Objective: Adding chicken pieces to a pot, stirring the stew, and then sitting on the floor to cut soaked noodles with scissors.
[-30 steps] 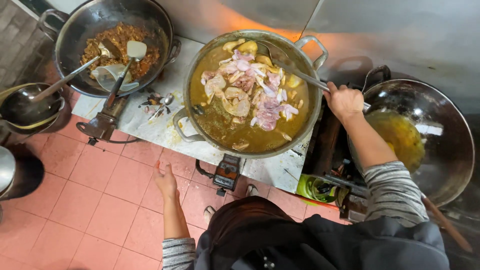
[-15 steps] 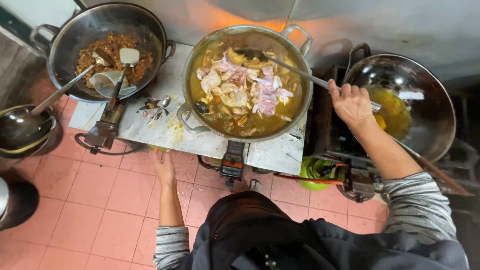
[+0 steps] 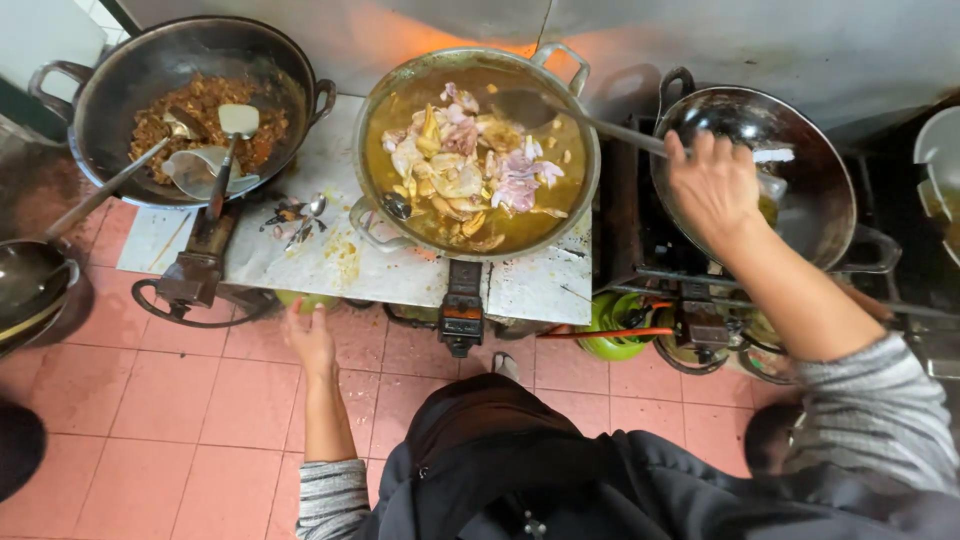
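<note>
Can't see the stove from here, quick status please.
Right hand grips ladle handle, bowl in center wok. Left hand free, low by counter edge. Nothing blocking.

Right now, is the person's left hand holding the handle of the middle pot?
No: the left hand hangs open below the counter edge, apart from the middle pot, while the right hand grips the ladle handle.

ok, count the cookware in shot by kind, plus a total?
Dark round metal woks: 3, one with brown fried food, one beside the right hand, one at the left edge
Silver two-handled pot of yellow broth and meat: 1
Long-handled metal ladle in the right hand: 1
Total: 5
</note>
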